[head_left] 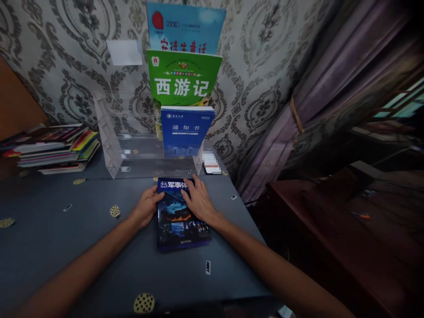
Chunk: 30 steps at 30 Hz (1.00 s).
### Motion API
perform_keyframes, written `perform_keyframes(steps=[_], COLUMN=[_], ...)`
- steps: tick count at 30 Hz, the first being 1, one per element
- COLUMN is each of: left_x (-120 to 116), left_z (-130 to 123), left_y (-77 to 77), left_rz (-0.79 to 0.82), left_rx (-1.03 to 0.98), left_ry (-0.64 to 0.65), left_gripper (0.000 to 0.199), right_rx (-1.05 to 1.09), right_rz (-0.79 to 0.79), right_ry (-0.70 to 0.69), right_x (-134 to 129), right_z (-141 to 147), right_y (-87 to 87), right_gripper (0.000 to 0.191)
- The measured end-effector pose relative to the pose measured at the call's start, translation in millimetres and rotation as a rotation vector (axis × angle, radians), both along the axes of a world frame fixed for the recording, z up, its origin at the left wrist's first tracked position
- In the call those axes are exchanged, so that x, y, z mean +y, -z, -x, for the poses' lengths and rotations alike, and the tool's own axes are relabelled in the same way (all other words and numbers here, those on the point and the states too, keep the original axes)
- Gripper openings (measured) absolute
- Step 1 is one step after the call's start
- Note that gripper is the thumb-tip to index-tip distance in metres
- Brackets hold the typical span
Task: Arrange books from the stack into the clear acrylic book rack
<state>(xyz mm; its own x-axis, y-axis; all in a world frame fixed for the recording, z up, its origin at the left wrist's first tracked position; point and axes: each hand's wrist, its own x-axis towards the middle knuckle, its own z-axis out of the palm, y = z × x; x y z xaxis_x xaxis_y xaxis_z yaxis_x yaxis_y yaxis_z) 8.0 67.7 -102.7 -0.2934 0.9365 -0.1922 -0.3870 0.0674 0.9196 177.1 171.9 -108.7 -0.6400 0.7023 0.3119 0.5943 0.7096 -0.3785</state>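
A dark book (180, 216) with a fiery cover picture lies on the grey-blue table, in front of a clear stepped rack (111, 145). My left hand (147, 205) grips its left edge, thumb on the cover and fingers at the side. My right hand (198, 198) rests over the book's upper right part, fingers spread on the cover and its edge. On the rack's right side stand a blue book (185, 132), a green book (183, 79) behind it, and a light blue book (187, 26) at the back.
A messy stack of books (66, 148) lies at the table's back left. A small white card (212, 165) is right of the rack. Beyond the table's right edge are a tied purple curtain (281, 132) and a dark red surface (331, 234). Patterned wall stands behind.
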Motion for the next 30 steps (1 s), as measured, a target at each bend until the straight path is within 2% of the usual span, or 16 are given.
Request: perform_keyframes(steps=[3,6,8,11,14,16,18,20,22,25,27,30], left_x=[-0.6,0.2,1.1,1.8,1.1,-0.4,-2.5,-5.1,-7.5,-9.8,-10.3,-10.6], left_z=[0.9,3.5,6.3,11.3,16.3,19.2,21.4,22.9,23.4,22.1,20.7,19.7], left_y=[-12.0,-20.5,-25.3,-32.5,-39.7,-44.1,-47.6,-50.0,-51.3,-51.2,-49.7,-45.3], left_rz=[-0.002,-0.027,-0.066,-0.132,-0.187,-0.220,-0.261,-0.313,-0.369,-0.431,-0.449,-0.429], left_rx=[-0.111,-0.176,-0.204,-0.226,-0.234,-0.235,-0.232,-0.226,-0.207,-0.154,-0.125,-0.088], left_ry=[0.007,-0.058,-0.113,-0.182,-0.223,-0.217,-0.193,-0.179,-0.178,-0.186,-0.172,-0.102], left_gripper=[0.040,0.028,0.023,0.019,0.015,0.016,0.019,0.026,0.039,0.057,0.064,0.071], right_rx=[0.145,0.363,0.502,0.637,0.689,0.709,0.735,0.743,0.716,0.656,0.634,0.619], right_rz=[0.088,0.218,0.352,0.633,0.907,0.962,0.845,0.631,0.426,0.200,0.107,0.102], right_ry=[0.003,-0.006,-0.031,-0.162,-0.322,-0.395,-0.428,-0.430,-0.425,-0.407,-0.389,-0.382], right_x=[3.5,7.0,7.2,4.2,-0.5,-3.9,-8.0,-13.2,-18.4,-22.6,-21.7,-17.5], right_z=[-0.9,-2.6,-3.2,-2.3,-0.4,-0.1,-1.4,-4.7,-9.2,-15.5,-17.4,-16.7], right_y=[5.1,6.0,3.3,-3.3,-10.5,-16.1,-23.0,-30.4,-36.3,-38.5,-35.3,-27.1], right_gripper=[0.057,0.066,0.064,0.050,0.045,0.044,0.044,0.042,0.038,0.032,0.032,0.030])
